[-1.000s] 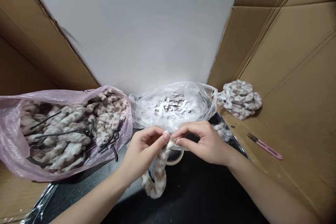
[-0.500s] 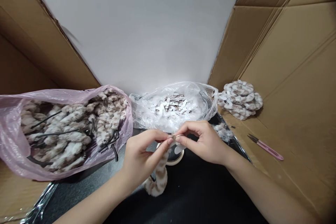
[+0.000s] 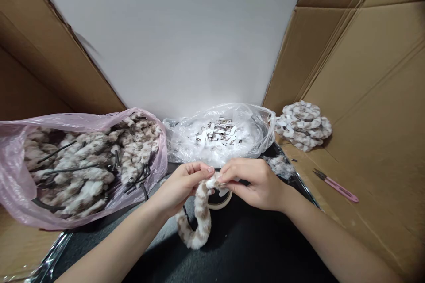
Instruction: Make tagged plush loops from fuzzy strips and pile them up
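A furry brown-and-white strip (image 3: 202,216) hangs in a curved loop from my two hands, over a black work surface (image 3: 252,247). My left hand (image 3: 182,185) pinches it near its upper end, thumb on top. At the tip, my right hand (image 3: 254,181) grips the fur with thumb and fingers; a bit of white material shows by these fingers. A dark cord lies against the left side of the loop. Just behind the hands, a pale ring-shaped roll (image 3: 221,203) lies on the surface, partly covered by my right hand.
At left, a pink plastic bag (image 3: 162,141) holds furry strips with black cords. A clear bag (image 3: 179,146) of white tabs stands at the back. On cardboard at right lie a furry bundle (image 3: 303,126) and pink-handled snips (image 3: 337,185). Loose fluff (image 3: 280,166) sits at the surface's edge.
The furry strip has been turned so that more of its loop shows. My left hand has shifted its grip along it, and my right hand has lowered slightly.
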The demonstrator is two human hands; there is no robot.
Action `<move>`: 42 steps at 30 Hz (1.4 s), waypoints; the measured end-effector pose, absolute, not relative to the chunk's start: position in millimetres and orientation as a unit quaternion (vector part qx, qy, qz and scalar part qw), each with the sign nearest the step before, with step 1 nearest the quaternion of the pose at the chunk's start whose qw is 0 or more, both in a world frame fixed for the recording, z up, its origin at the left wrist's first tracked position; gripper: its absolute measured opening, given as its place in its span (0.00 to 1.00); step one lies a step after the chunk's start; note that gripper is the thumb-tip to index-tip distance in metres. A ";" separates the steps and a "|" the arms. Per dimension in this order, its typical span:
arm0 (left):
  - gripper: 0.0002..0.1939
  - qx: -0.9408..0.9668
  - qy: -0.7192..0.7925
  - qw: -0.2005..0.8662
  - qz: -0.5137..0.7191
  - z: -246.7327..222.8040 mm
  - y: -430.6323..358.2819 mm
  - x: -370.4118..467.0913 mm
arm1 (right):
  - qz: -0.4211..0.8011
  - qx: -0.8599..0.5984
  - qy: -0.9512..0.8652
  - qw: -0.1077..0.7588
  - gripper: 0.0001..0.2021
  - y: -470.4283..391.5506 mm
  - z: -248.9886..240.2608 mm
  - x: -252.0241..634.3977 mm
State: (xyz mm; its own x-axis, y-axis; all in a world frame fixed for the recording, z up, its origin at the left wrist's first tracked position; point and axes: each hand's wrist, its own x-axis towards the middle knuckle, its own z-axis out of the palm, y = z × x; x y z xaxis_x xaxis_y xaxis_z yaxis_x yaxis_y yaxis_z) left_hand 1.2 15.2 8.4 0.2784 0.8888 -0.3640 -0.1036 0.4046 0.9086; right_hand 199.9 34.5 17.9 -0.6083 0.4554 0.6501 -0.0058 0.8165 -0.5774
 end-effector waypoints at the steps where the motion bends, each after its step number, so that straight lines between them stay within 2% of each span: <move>1: 0.16 0.426 0.485 0.663 0.378 9.8 14.6 0.7 | 0.281 -0.156 -0.850 0.418 0.03 34.6 17.9 199.6; 5: 0.13 0.509 0.491 0.559 0.432 18.9 10.4 0.2 | 0.342 -0.264 -0.814 0.388 0.03 33.6 20.0 198.2; 9: 0.13 0.545 0.496 0.527 0.423 21.8 9.2 0.7 | 0.408 -0.306 -0.782 0.357 0.02 32.3 23.0 197.8; 11: 0.13 0.529 0.495 0.557 0.407 16.7 12.6 -0.4 | 0.425 -0.297 -0.780 0.352 0.02 32.7 23.0 198.0; 16: 0.16 0.412 0.454 0.718 0.329 -5.1 25.4 -3.7 | 0.395 -0.206 -0.816 0.368 0.01 36.1 16.5 197.7; 20: 0.17 0.384 0.449 0.757 0.280 -12.4 29.7 -5.8 | 0.378 -0.184 -0.829 0.369 0.01 38.3 11.7 197.8; 24: 0.15 0.417 0.469 0.706 0.329 -8.4 31.7 -8.8 | 0.391 -0.231 -0.822 0.344 0.01 39.6 12.2 199.2; 29: 0.12 0.531 0.473 0.579 0.398 2.5 28.7 -10.0 | 0.492 -0.324 -0.743 0.318 0.02 40.1 12.6 197.7; 36: 0.10 0.698 0.484 0.435 0.298 19.9 17.5 -11.3 | 0.671 -0.380 -0.582 0.258 0.10 42.4 11.9 192.9; 42: 0.06 0.697 0.484 0.452 0.275 23.3 15.7 -11.9 | 0.665 -0.415 -0.554 0.281 0.05 41.3 13.1 188.7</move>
State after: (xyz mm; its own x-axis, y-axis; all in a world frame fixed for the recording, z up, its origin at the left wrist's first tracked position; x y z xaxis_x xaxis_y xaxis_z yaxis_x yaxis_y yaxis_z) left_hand -11.9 15.7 23.3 0.3801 0.9233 -0.0551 0.4268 -0.1222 0.8961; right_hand 188.7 41.3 13.1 -0.4976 0.8335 -0.2400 0.0860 -0.2279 -0.9699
